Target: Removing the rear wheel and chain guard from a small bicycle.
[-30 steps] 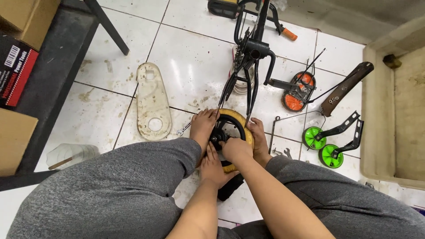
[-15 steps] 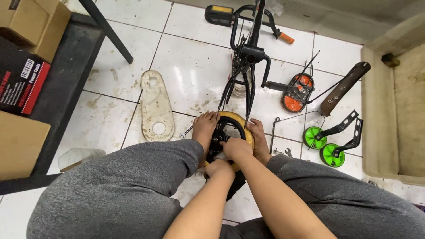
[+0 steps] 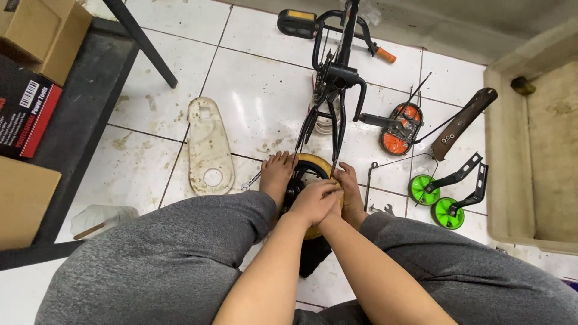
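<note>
I sit on a tiled floor with a small yellow-tyred wheel (image 3: 312, 164) clamped between my bare feet. It is attached to a black child's bike frame (image 3: 338, 78) that stretches away from me. My left hand (image 3: 312, 200) lies over the wheel's middle with fingers curled onto it. My right hand (image 3: 338, 207) presses beside and partly under the left hand, on the wheel's right side. Most of the wheel and its hub are hidden by my hands.
A dirty white chain guard (image 3: 206, 150) lies to the left. Two green training wheels (image 3: 435, 200), an orange pedal (image 3: 396, 135), a brown bar (image 3: 462, 121) and a small wrench (image 3: 385, 209) lie to the right. Cardboard boxes (image 3: 42, 33) on a black shelf stand at left.
Both hands have slid up from the wheel's near edge onto its middle and right side. The view has shifted slightly; the feet and bike stay put.
</note>
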